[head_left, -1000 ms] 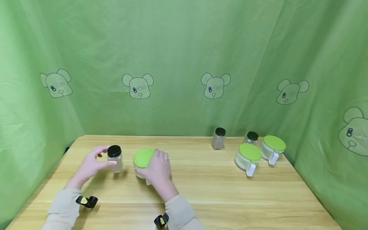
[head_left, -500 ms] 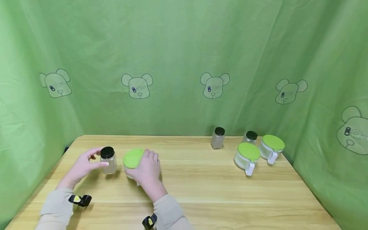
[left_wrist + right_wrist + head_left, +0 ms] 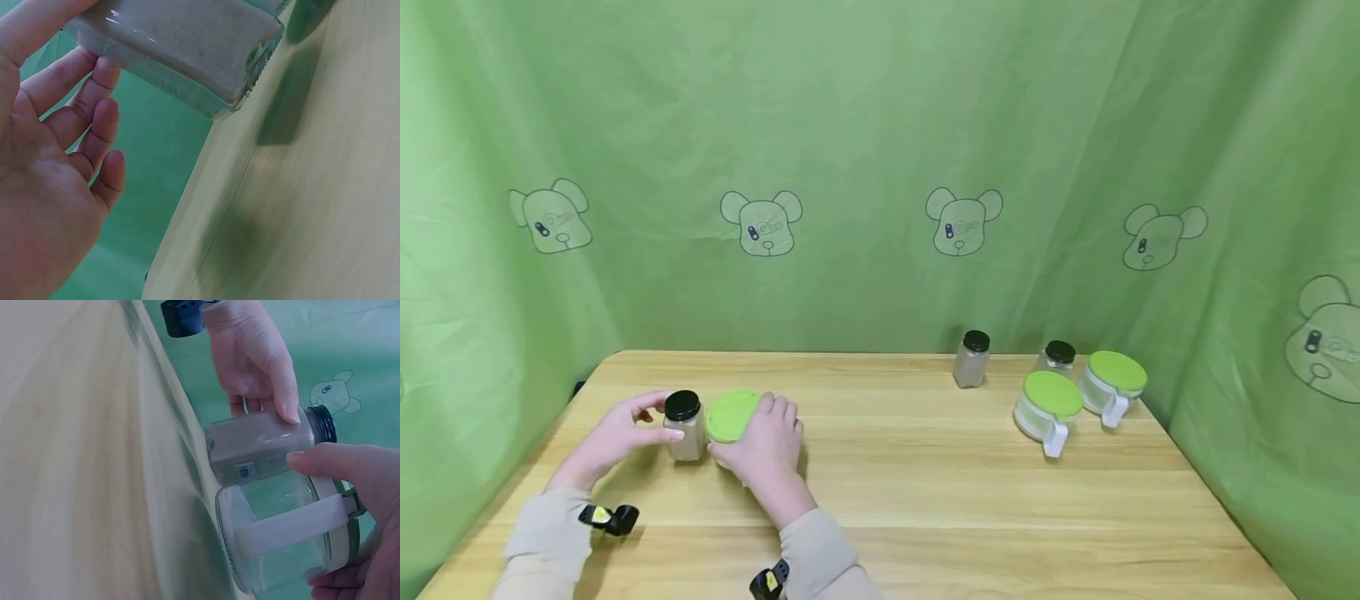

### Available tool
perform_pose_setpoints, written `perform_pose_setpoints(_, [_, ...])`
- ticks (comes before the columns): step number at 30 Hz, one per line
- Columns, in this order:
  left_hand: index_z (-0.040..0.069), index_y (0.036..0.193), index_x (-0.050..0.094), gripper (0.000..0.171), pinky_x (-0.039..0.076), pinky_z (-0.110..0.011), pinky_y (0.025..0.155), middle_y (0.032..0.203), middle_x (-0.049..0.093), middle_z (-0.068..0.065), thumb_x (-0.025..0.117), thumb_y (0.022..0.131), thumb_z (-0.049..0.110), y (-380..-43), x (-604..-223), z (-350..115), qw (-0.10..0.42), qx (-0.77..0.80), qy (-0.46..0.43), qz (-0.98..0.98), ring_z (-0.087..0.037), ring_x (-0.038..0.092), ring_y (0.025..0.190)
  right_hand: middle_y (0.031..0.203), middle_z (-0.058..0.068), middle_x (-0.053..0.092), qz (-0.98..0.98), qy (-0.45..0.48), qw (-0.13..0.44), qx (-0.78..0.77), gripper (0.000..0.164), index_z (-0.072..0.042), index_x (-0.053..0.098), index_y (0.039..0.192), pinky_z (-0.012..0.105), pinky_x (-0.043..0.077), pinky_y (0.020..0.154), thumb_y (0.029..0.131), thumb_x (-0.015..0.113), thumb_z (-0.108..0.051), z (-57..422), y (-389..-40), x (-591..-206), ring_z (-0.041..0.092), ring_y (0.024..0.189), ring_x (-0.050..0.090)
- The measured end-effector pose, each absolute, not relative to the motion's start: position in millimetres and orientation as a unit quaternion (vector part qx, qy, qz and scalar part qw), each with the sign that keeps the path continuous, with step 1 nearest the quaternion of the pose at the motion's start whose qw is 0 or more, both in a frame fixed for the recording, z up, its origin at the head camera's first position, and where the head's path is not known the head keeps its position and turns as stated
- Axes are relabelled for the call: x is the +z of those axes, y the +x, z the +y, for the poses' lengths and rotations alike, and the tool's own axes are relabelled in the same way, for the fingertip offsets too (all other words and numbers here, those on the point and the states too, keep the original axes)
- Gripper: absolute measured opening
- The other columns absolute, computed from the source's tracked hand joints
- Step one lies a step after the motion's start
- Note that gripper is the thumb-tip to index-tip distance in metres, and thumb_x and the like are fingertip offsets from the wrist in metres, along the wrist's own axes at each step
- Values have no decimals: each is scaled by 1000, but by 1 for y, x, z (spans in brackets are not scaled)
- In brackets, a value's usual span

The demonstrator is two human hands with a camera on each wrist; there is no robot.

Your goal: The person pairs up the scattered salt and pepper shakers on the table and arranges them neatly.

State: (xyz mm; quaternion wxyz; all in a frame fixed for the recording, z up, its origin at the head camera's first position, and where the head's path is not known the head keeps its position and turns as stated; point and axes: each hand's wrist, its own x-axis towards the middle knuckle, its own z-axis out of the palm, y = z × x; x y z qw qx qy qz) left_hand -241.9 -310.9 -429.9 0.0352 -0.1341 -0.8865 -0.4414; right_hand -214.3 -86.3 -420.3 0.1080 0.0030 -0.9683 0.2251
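Note:
My left hand [image 3: 617, 437] pinches a square glass jar [image 3: 687, 437] with a black lid and greyish contents between thumb and fingers. Beside it, my right hand [image 3: 767, 446] grips a round glass seasoning pot [image 3: 730, 417] with a green lid, thumb on the near side. The pot's white handle [image 3: 290, 528] shows in the right wrist view, facing that camera. There the square jar [image 3: 262, 447] lies right alongside the pot, touching or nearly so. Both stand upright in the head view. In the left wrist view, the square jar's base [image 3: 256, 62] appears slightly above the table.
At the table's back right stand two more green-lidded pots [image 3: 1047, 408] with white handles. Two black-lidded square jars [image 3: 972, 362] are there too, one partly hidden behind a pot. A green curtain [image 3: 865, 283] closes off the table's back and sides.
Both hands have moved left with what they hold. The right hand's pot travelled farther, so the gap between it and the square jar has almost closed. The jars and pots at right stay put.

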Motion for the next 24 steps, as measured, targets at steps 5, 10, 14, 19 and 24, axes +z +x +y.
perform_pose_setpoints(5, [-4, 130, 56, 58, 39, -25, 76, 98, 59, 26, 78, 79, 14, -243, -431, -313, 35, -448, -137, -883, -15, 47, 92, 118, 7, 56, -966, 7, 115, 231, 101, -7, 46, 134, 34, 46, 91, 59, 81, -66, -90, -214, -425, 21, 109, 49])
perform_pose_setpoints(10, [-5, 130, 56, 58, 39, -25, 76, 98, 57, 34, 78, 79, 14, -241, -430, -315, 35, -452, -139, -880, -14, 47, 92, 120, 8, 56, -965, 6, 116, 234, 102, -7, 45, 135, 34, 46, 93, 59, 82, -65, -92, -213, -426, 21, 111, 49])
perform_pose_setpoints(14, [-5, 130, 55, 58, 39, -25, 77, 99, 57, 36, 78, 79, 13, -241, -430, -316, 38, -453, -143, -879, -8, 48, 92, 120, 9, 56, -965, 7, 116, 235, 103, -5, 45, 136, 35, 46, 93, 59, 83, -64, -92, -212, -427, 22, 111, 49])
perform_pose_setpoints(19, [-5, 129, 56, 57, 39, -25, 77, 100, 57, 36, 78, 79, 12, -242, -432, -317, 38, -455, -150, -877, -5, 48, 89, 119, 9, 56, -965, 3, 112, 237, 102, -6, 46, 134, 35, 46, 92, 58, 83, -63, -93, -213, -429, 22, 110, 49])
perform_pose_setpoints(24, [-5, 130, 56, 58, 39, -24, 76, 100, 57, 36, 78, 80, 12, -242, -433, -318, 35, -456, -147, -877, -10, 50, 89, 119, 8, 55, -967, -1, 108, 230, 102, -7, 46, 134, 35, 45, 92, 58, 83, -63, -95, -212, -430, 21, 109, 49])
